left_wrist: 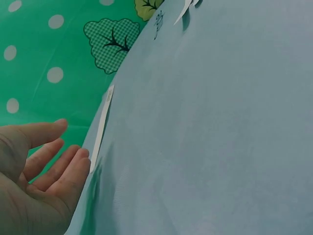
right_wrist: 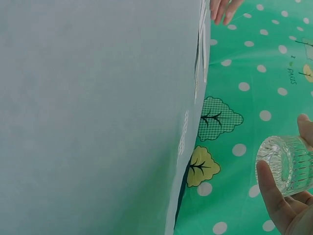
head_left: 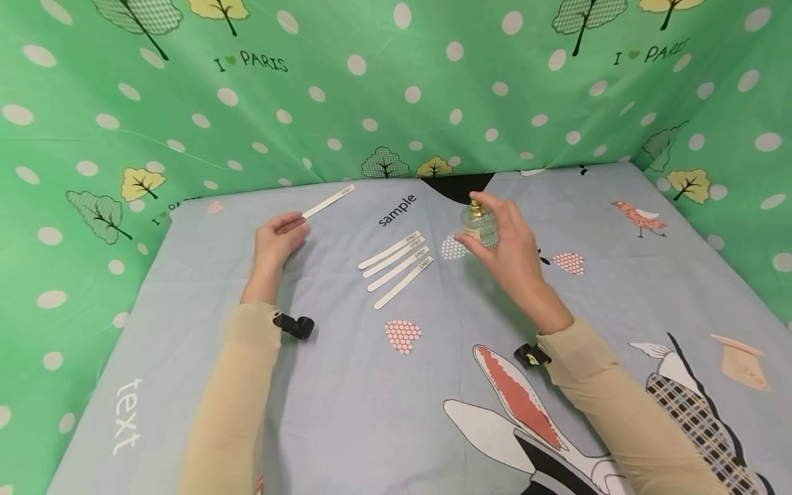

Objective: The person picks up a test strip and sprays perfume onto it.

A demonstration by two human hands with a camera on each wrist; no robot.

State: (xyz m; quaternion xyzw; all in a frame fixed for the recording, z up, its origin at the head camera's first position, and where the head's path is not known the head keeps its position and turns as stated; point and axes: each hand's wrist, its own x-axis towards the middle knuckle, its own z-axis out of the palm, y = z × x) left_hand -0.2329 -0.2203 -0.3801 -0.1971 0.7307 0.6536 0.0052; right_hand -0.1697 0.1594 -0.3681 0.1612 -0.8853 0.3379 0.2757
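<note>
My right hand [head_left: 510,251] grips a clear glass perfume bottle [head_left: 480,225] with a gold spray top, the index finger on top and the thumb low on the glass. In the right wrist view the ribbed glass base [right_wrist: 279,164] shows between thumb and fingers. My left hand [head_left: 278,240] is at the far left of the table, fingers loosely bent and thumb apart in the left wrist view. Right at its fingertips lies a white paper test strip [left_wrist: 101,129] with small print at its far end. Several similar strips [head_left: 399,268] lie side by side between the hands.
A pale blue printed cloth [head_left: 346,385] covers the table, with hearts, a rabbit and lettering on it. Green dotted fabric [head_left: 383,82] hangs behind and at both sides. Small black cameras [head_left: 295,326] are strapped on the wrists.
</note>
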